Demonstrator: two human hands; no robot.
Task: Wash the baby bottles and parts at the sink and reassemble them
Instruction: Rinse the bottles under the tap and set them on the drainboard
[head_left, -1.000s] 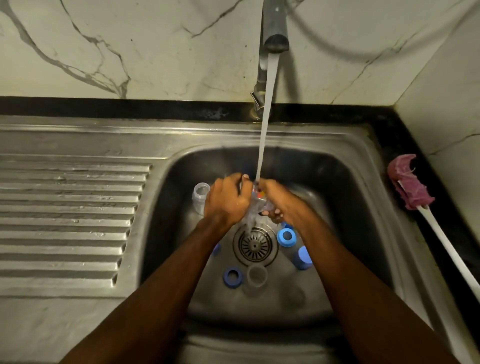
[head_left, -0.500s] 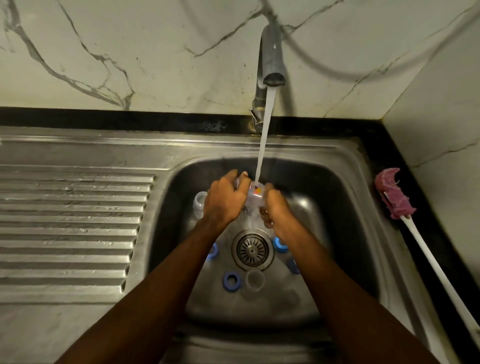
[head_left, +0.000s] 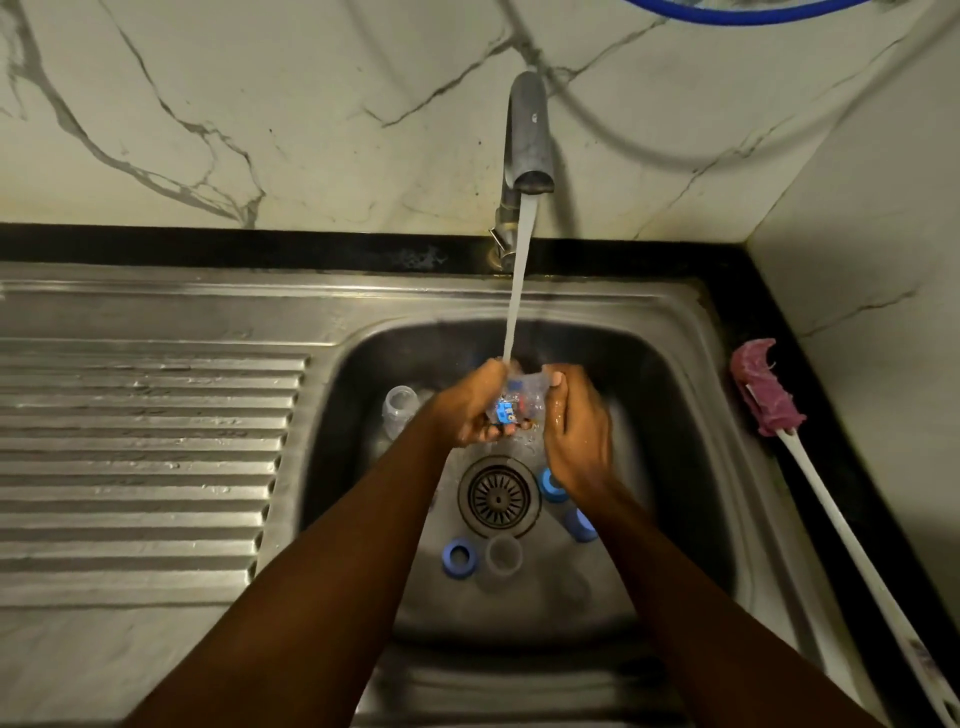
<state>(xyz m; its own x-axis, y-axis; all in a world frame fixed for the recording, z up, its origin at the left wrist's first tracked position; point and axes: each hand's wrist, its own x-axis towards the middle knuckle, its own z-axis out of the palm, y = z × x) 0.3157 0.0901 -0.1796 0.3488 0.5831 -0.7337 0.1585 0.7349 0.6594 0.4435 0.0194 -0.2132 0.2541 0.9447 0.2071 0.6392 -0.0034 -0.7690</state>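
Steel sink (head_left: 691, 395) fills the head view, its ribbed drainboard (head_left: 145, 467) to the left. Water (head_left: 519, 280) runs from the tap (head_left: 527, 135) onto a clear bottle (head_left: 517, 397) with blue print, held over the basin just behind the drain (head_left: 497, 496). Left hand (head_left: 470, 408) has its grip closed around the bottle's left side; right hand (head_left: 574, 431) has its grip closed on the right side, thumb on top. Another clear bottle (head_left: 399, 408) lies in the basin left of the hands. Blue rings (head_left: 459, 557) lie around the drain, one beside a clear cap (head_left: 503, 556) in front, two more partly hidden under the right wrist. On the dark surface (head_left: 857, 467) right of the sink lies a brush (head_left: 769, 389) with a pink head and white handle.
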